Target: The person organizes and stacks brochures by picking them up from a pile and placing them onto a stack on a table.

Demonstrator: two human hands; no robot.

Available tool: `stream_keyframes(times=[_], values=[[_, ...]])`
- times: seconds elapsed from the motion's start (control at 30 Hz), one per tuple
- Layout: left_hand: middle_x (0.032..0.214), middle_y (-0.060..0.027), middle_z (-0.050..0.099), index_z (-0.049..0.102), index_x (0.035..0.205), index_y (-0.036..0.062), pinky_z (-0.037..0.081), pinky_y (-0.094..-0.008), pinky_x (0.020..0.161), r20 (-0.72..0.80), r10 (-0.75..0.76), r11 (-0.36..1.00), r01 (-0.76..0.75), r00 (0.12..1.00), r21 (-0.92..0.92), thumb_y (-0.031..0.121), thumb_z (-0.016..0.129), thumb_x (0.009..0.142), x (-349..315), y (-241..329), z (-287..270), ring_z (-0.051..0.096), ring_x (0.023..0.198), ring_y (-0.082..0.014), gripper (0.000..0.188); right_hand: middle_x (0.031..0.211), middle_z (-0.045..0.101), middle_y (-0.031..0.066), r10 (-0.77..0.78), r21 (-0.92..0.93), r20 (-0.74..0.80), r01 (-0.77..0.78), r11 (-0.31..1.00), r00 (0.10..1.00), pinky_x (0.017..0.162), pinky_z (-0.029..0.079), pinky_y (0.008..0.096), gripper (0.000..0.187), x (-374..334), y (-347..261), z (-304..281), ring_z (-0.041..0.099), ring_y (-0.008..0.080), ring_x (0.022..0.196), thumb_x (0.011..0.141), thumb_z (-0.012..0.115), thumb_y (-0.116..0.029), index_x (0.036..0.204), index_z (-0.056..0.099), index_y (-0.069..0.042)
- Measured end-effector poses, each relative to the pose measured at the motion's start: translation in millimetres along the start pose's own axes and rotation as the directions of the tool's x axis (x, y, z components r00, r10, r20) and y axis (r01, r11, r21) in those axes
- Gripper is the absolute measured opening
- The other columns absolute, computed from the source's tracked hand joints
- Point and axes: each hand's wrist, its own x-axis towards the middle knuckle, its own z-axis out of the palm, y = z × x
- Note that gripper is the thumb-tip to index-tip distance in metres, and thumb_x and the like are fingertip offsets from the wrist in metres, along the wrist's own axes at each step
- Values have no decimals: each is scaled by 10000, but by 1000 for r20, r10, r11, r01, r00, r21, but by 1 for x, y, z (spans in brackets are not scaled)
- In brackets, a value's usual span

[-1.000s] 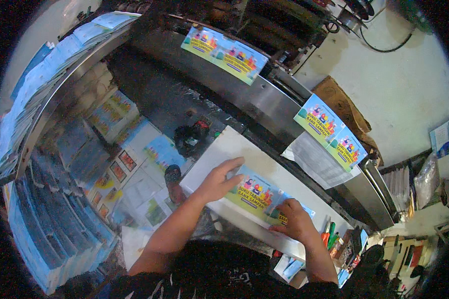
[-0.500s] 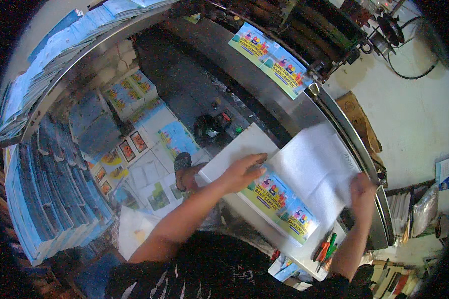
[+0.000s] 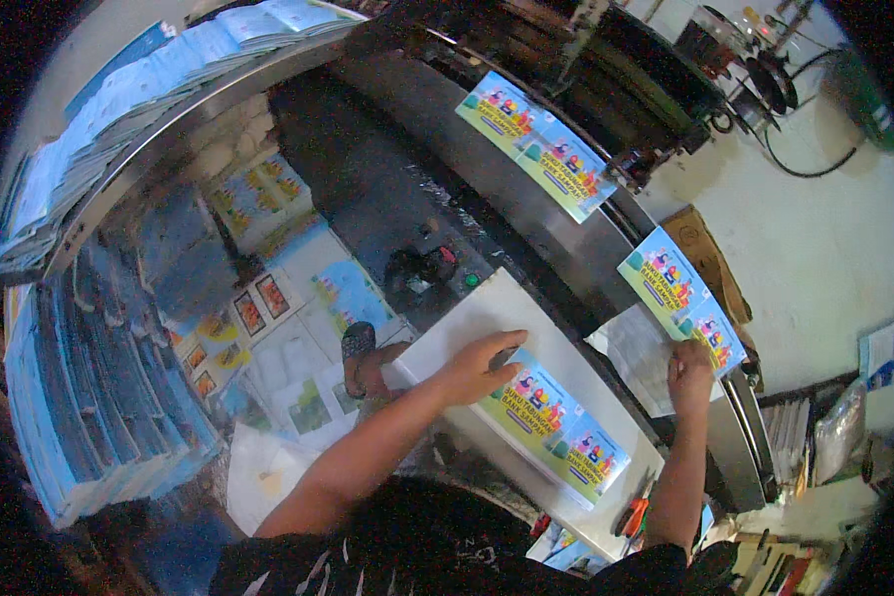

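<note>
On the pale board in front of me lies a stack of printed booklets with blue and yellow-green covers showing cartoon figures. My left hand is at the stack's upper left corner, thumb and fingers apart, the thumb at the cover's edge. Farther right, an opened booklet straddles the machine's metal rail, its printed cover on the far side and its white inner page hanging on the near side. At its lower right end my right hand is closed on it. Another printed booklet lies over the rail farther up.
A dark machine stands beyond the rail. Orange-handled tools lie at the board's right end. Tall stacks of blue booklets fill the left side, with more on the metal shelf above. Printed sheets lie below.
My right hand has moved up and left, bringing the white-paged booklet from above the board onto the rail, cover showing. My left hand has stayed near the stack's corner.
</note>
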Motion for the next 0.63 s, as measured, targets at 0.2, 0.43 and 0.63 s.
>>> stream_keyframes(times=[0.2,0.43,0.63], values=[[1391,-160,522,489,1381,39,379,-366,1084,-2,-33,999,33,999,30,187,626,925,1,1,-2,498,1292,-278,498,1034,619,167,-102,312,377,-23,950,921,844,508,433,448,-66,-99,-13,608,372,936,729,789,-229,1101,640,-30],[1398,-167,520,509,1362,14,385,-355,1079,-16,4,1000,-4,1000,-12,188,638,924,4,-1,0,498,1296,-274,488,1190,560,198,-157,398,531,-81,914,833,944,467,437,795,-94,-139,-7,515,374,1128,617,871,-337,1271,564,-6],[1407,-169,511,502,1377,32,367,-354,1096,-15,-89,989,87,996,-116,174,641,923,2,0,1,487,1309,-269,495,1322,514,212,-185,292,605,1,956,775,1029,432,431,709,-109,-140,0,496,362,1201,715,786,-393,1291,565,-44]])
